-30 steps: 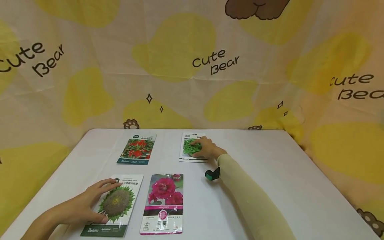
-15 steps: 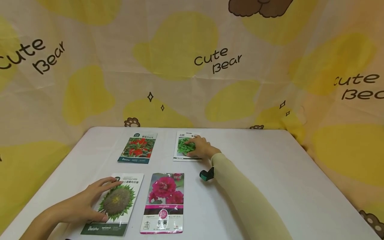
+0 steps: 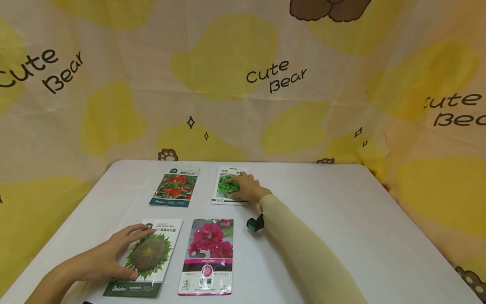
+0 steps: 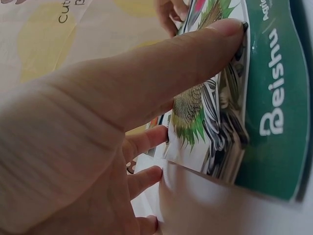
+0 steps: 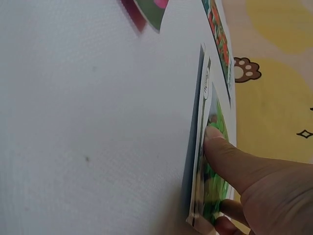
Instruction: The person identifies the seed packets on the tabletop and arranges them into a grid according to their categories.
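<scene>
In the head view my left hand (image 3: 108, 257) rests on the left edge of a seed packet with a sunflower head (image 3: 149, 255). Its thumb presses the packet's face in the left wrist view, with the other fingers spread along the edge. Farther back, my right hand (image 3: 248, 188) lies over the right part of a seed packet with green leaves (image 3: 227, 185). The right wrist view shows that thumb (image 5: 222, 149) on the packet's face; the other fingers are partly hidden. Both packets lie on the white table.
A pink hollyhock seed packet (image 3: 208, 253) lies right of the sunflower packet. A red-flower seed packet (image 3: 174, 188) is at the back left, beside the leaf packet. Behind the white table (image 3: 322, 236) hangs a yellow-patterned cloth (image 3: 220, 59).
My right hand has slid the green-leaf packet left along the table, closer to the red-flower packet. The left hand stays on the sunflower packet. The head view has shifted slightly.
</scene>
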A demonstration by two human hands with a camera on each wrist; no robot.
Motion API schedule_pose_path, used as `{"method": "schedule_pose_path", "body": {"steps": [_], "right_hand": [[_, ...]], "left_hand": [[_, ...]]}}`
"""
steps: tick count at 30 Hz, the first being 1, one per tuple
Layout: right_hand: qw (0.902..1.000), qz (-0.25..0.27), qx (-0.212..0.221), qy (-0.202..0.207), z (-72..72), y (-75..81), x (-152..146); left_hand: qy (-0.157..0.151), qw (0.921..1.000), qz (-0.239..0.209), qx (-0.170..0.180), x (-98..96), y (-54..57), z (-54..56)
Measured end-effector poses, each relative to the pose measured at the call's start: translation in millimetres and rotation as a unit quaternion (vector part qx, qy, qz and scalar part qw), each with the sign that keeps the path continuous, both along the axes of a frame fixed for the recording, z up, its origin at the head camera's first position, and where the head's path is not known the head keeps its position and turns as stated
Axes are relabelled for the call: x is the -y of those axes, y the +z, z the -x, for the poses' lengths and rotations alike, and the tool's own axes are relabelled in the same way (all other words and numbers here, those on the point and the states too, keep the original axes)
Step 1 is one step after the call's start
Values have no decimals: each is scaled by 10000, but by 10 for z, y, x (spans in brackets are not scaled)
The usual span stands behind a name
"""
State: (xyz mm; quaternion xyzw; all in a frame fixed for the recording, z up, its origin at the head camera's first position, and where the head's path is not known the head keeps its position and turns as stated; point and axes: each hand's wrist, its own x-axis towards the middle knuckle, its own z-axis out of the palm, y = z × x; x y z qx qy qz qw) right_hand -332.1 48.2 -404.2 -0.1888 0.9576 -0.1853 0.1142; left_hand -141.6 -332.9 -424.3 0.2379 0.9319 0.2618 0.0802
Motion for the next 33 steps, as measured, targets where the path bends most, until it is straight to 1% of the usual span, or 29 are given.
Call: {"method": "schedule_pose_path", "body": {"steps": [4,8,12,14,17,20,22,24,31,33], "right_hand": [[9999,1,94,46,-4,34,54],[9999,17,81,60,-26,62,119],[9999,-13,84,98,-40,86,175],[9999,-61,112,103,-51,87,197],[9997,-134,136,117,-71,85,224],[9997,-150,132,111,-85,93,248],[9997,-175,96,103,-92,97,266],[9997,-217,39,88,-93,90,289],[9993,-356,-93,-44,-105,60,333],[9993,-361,-99,-47,-107,59,330]], "left_hand": [[-82,9999,-54,-22,8,1,11],[-40,10000,-50,24,8,12,20],[28,9999,-57,145,-6,40,27],[29,9999,-36,131,-7,36,20],[-25,10000,19,28,3,12,5],[-48,9997,164,-195,25,-14,-6],[-105,9994,155,-283,35,-22,-6],[-58,9994,181,-302,46,-28,-7],[32,9998,-38,192,34,-22,17],[29,9996,-63,259,26,-15,22]]}}
